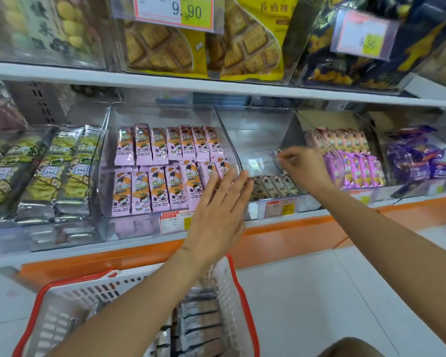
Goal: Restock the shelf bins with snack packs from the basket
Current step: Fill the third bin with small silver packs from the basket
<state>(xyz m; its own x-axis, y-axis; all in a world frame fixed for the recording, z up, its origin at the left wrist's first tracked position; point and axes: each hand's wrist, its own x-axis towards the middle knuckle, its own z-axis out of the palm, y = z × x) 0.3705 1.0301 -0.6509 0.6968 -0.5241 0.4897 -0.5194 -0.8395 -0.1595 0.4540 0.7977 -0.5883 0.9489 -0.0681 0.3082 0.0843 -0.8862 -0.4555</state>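
**Snack pack** [276, 153]: a small, blurred pack, pinched at its edge by the curled fingertips of the right grip [304, 166]. It is held inside the clear middle bin [255, 135], toward the bin's right wall; its print cannot be read.

**Below the right grip:** a single row of brown packs [276, 185] stands side by side along the front of the same bin.

**Left grip** [216, 210]: fingers straight and close together, holding nothing. The fingertips lie at the bin's front left corner and hide the left end of the row.

**Beneath the left forearm:** a white basket [70, 282] with a red rim holds stacked basket packs [201, 323] in brown and grey. The arm partly covers them and the lower frame edge cuts them off.

**Left of the left grip:** a bin holds two rows of pink packs [162, 171], with green packs [49, 171] beyond it.

**Right of the right grip:** a bin of pink and purple packs [355, 161] comes first, then loose purple wrappers [415, 158].

**Just under the right forearm:** a price tag [278, 207] on the shelf front, too blurred to read.

**Above both grips:** yellow biscuit bags [204, 47] on the upper shelf, behind a label [175, 11] reading 9.90.
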